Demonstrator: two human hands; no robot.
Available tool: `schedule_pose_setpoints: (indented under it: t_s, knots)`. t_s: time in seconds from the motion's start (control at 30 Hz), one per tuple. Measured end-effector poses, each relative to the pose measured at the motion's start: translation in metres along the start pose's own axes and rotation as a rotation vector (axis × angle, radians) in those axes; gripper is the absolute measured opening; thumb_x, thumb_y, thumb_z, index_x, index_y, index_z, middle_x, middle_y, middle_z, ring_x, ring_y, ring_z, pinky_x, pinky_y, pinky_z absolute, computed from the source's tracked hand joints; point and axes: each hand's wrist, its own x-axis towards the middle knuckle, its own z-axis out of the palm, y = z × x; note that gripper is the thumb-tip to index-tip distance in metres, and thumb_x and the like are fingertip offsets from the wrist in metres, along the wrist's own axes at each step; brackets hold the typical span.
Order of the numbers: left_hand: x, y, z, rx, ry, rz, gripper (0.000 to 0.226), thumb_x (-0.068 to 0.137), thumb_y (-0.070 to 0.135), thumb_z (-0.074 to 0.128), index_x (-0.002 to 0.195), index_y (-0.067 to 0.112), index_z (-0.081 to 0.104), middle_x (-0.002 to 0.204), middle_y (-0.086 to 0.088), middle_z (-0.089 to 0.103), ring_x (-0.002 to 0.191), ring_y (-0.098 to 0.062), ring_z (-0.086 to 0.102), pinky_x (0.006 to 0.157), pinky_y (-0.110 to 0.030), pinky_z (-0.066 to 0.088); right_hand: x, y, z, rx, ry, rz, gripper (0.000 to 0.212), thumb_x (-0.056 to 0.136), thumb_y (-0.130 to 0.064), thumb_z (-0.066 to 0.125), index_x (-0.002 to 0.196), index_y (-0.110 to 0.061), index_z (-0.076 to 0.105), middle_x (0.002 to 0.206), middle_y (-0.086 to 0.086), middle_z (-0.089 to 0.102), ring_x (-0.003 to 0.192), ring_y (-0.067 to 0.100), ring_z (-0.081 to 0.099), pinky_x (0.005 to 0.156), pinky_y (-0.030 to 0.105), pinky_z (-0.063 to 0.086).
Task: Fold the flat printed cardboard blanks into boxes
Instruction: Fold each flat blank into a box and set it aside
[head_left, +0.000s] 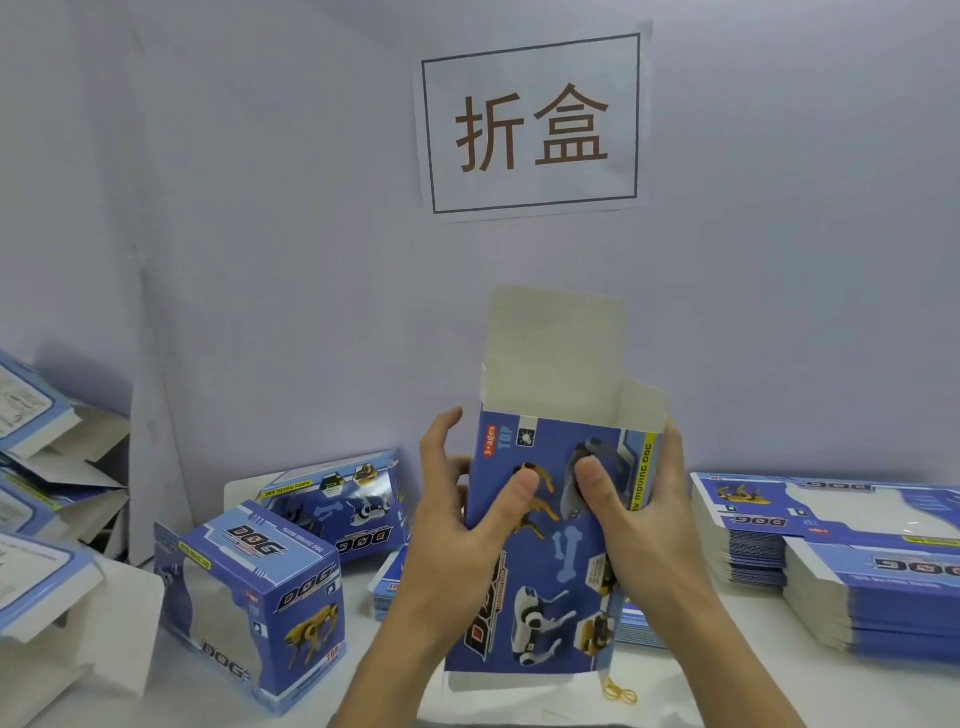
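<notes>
I hold a blue printed cardboard box (545, 571) upright in front of me, opened into a tube with its white top flaps standing up. My left hand (457, 525) grips its left edge, thumb pressed on the printed front. My right hand (639, 514) grips its right edge, thumb on the front as well. The bottom flap hangs just above the white table (779, 686).
Two folded boxes (254, 597) lie on the table at left, with more opened boxes (47, 467) piled at the far left. Stacks of flat blanks (857, 566) lie at right and behind the held box. Yellow rubber bands (618, 692) lie near the box's foot. A paper sign (532, 124) hangs on the wall.
</notes>
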Motion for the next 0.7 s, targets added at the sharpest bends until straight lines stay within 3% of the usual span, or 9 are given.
schedule_pose_setpoints:
  t_s: [0.1, 0.2, 0.27, 0.33, 0.47, 0.57, 0.7]
  knots:
    - [0.001, 0.008, -0.005, -0.025, 0.002, -0.038, 0.084, 0.069, 0.062, 0.076, 0.140, 0.052, 0.031, 0.117, 0.007, 0.068, 0.099, -0.017, 0.073, 0.079, -0.039, 0.062, -0.002, -0.001, 0.003, 0.008, -0.024, 0.020, 0.085, 0.072, -0.042, 0.073, 0.147, -0.031, 0.033, 0.098, -0.026, 0.069, 0.089, 0.003, 0.072, 0.058, 0.022, 0.059]
    - [0.003, 0.016, -0.006, -0.030, 0.053, 0.028, 0.089, 0.066, 0.056, 0.071, 0.144, 0.049, 0.029, 0.112, 0.021, 0.069, 0.089, -0.005, 0.073, 0.065, -0.018, 0.058, -0.004, -0.002, 0.010, 0.008, -0.092, 0.034, 0.097, 0.064, -0.055, 0.076, 0.147, -0.048, 0.027, 0.111, -0.016, 0.070, 0.100, 0.014, 0.073, 0.074, 0.043, 0.063]
    - [0.004, 0.017, -0.005, -0.015, 0.110, 0.073, 0.087, 0.065, 0.054, 0.072, 0.142, 0.049, 0.031, 0.106, 0.018, 0.071, 0.084, -0.008, 0.074, 0.062, -0.017, 0.057, -0.004, -0.005, 0.012, 0.024, -0.122, 0.033, 0.099, 0.065, -0.057, 0.078, 0.147, -0.049, 0.023, 0.114, -0.018, 0.069, 0.103, 0.014, 0.072, 0.080, 0.048, 0.062]
    - [0.004, 0.016, -0.006, 0.003, 0.169, 0.089, 0.088, 0.063, 0.054, 0.074, 0.140, 0.050, 0.031, 0.102, 0.012, 0.070, 0.082, -0.018, 0.075, 0.062, -0.026, 0.060, -0.005, -0.008, 0.013, 0.038, -0.177, 0.033, 0.097, 0.074, -0.052, 0.081, 0.148, -0.052, 0.018, 0.116, -0.021, 0.068, 0.105, 0.014, 0.071, 0.082, 0.043, 0.062]
    - [0.004, 0.015, -0.011, 0.060, 0.227, 0.118, 0.088, 0.064, 0.054, 0.072, 0.138, 0.056, 0.026, 0.096, 0.020, 0.068, 0.078, -0.020, 0.075, 0.061, -0.030, 0.061, -0.006, -0.012, 0.013, 0.035, -0.291, 0.010, 0.102, 0.075, -0.035, 0.080, 0.147, -0.058, 0.012, 0.123, -0.024, 0.065, 0.111, 0.004, 0.067, 0.083, 0.012, 0.053]
    - [0.003, 0.016, -0.013, 0.038, 0.152, 0.139, 0.076, 0.070, 0.048, 0.072, 0.135, 0.055, 0.034, 0.103, 0.015, 0.070, 0.076, -0.026, 0.075, 0.056, -0.034, 0.062, -0.005, -0.017, 0.014, 0.043, -0.311, -0.021, 0.097, 0.075, -0.040, 0.076, 0.146, -0.059, 0.013, 0.122, -0.021, 0.067, 0.109, 0.010, 0.069, 0.085, 0.021, 0.057]
    - [0.001, 0.014, -0.010, 0.029, 0.082, 0.158, 0.061, 0.077, 0.044, 0.071, 0.133, 0.045, 0.048, 0.111, 0.002, 0.069, 0.080, -0.028, 0.076, 0.057, -0.037, 0.062, -0.005, -0.020, 0.012, 0.061, -0.253, -0.052, 0.078, 0.078, -0.042, 0.072, 0.141, -0.056, 0.029, 0.116, -0.014, 0.071, 0.102, 0.017, 0.073, 0.079, 0.031, 0.061]
